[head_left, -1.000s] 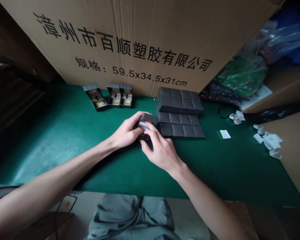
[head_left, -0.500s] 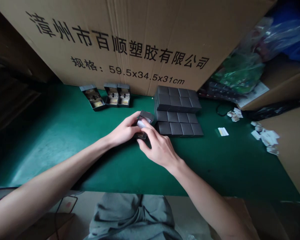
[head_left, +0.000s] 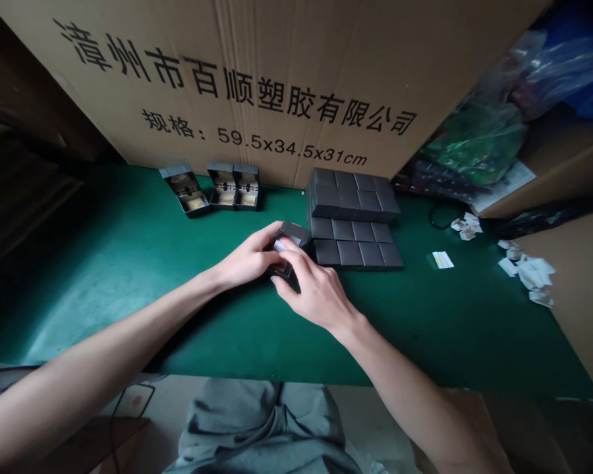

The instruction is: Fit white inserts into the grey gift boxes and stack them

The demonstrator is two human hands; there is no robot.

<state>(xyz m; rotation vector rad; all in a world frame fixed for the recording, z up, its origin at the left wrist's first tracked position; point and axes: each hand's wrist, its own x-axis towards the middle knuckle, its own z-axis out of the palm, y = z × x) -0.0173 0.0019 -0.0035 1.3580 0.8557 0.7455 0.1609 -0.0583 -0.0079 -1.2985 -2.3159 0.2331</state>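
My left hand (head_left: 247, 258) and my right hand (head_left: 316, 296) meet over the green mat, both gripping a small dark grey box (head_left: 294, 233). A white piece (head_left: 279, 245) shows at the box's opening, partly covered by my right fingers. The box's lower part is hidden by my hands. Just to the right, closed dark boxes stand in a block (head_left: 353, 217), close to my right fingertips but apart from them. Further left, several open dark boxes (head_left: 232, 186) with gold-and-white inserts lie by the carton.
A large printed cardboard carton (head_left: 277, 85) stands along the far side of the green mat (head_left: 128, 296). White paper scraps (head_left: 534, 273) and a small label (head_left: 443, 260) lie at the right. Plastic bags (head_left: 474, 145) are heaped at the back right.
My hands stay together on the box, which has turned slightly. My right fingers now cover more of the white piece. The whole view has shifted a little.
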